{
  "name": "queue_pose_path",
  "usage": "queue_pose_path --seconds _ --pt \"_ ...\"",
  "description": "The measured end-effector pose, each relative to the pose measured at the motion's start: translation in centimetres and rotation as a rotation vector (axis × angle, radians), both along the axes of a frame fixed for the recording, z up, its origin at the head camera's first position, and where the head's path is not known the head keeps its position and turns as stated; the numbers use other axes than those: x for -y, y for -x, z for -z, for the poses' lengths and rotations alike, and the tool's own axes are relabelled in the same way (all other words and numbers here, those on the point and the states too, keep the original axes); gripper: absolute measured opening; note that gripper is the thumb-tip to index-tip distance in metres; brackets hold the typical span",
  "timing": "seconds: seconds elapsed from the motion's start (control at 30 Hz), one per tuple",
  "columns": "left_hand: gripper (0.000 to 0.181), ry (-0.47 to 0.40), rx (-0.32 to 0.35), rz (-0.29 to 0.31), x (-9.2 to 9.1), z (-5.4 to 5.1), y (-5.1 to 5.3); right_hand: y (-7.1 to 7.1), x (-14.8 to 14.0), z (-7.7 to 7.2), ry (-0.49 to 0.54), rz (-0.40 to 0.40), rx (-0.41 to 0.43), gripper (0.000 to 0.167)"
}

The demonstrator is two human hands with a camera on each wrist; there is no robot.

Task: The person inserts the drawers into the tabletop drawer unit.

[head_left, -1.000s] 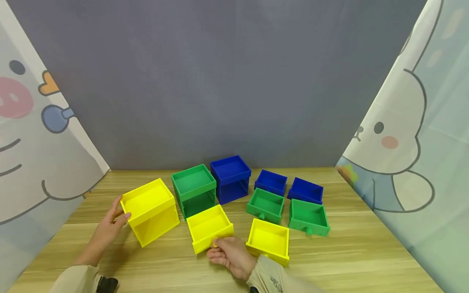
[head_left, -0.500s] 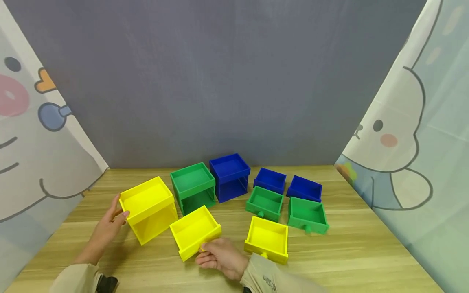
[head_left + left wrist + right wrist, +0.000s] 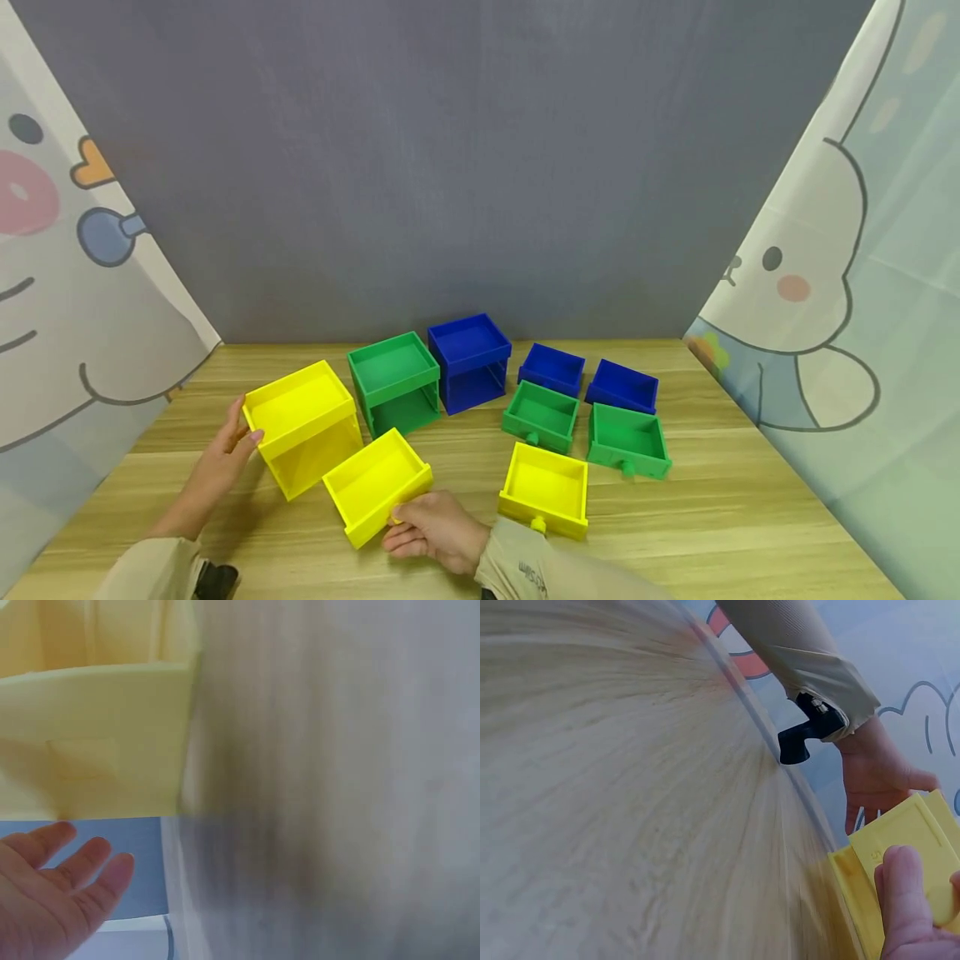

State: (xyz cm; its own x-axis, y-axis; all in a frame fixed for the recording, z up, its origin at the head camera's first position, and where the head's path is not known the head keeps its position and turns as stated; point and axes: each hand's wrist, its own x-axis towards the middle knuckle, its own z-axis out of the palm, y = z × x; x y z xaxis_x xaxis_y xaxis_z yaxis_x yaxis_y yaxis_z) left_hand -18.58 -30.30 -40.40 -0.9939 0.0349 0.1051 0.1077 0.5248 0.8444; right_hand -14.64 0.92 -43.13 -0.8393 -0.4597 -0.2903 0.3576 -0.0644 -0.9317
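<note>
Head: fingers (image 3: 407, 547) pinch drawer (image 3: 377, 482); sleeve (image 3: 517, 562) reads "Slim".

On the right sleeve (image 3: 551, 560) we read "Slim" after some unclear letters; the yellow drawer (image 3: 909, 829) bears a raised mark (image 3: 876, 856) we cannot make out.

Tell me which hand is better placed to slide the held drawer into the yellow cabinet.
Probably the right hand: it pinches the yellow drawer near the open yellow cabinet, whose side the left hand touches.
</note>
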Motion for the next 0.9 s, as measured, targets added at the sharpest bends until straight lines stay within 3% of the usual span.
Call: queue_pose_path --seconds 0.1,0.33,0.53,0.73,0.9 --pt "0.071 -0.015 -0.016 0.014 0.0 -0.1 0.0 -0.1 0.3 -0.1 -0.002 -0.008 0.006 0.016" --pt "0.073 0.072 0.027 0.013 0.3 -0.6 -0.4 -0.5 1.0 -0.5 -0.049 -0.032 0.018 0.015" --pt "0.074 0.088 0.033 0.027 0.6 -1.1 -0.5 -0.9 2.0 -0.4 -0.054 -0.060 0.020 0.015" --pt "0.076 0.082 0.076 0.059 0.6 -1.6 -0.6 -0.6 3.1 -0.1 -0.050 -0.053 0.007 0.016" --pt "0.076 0.097 0.097 0.047 0.4 -1.8 -0.7 -0.2 3.6 -0.2 -0.061 -0.029 -0.012 0.014"
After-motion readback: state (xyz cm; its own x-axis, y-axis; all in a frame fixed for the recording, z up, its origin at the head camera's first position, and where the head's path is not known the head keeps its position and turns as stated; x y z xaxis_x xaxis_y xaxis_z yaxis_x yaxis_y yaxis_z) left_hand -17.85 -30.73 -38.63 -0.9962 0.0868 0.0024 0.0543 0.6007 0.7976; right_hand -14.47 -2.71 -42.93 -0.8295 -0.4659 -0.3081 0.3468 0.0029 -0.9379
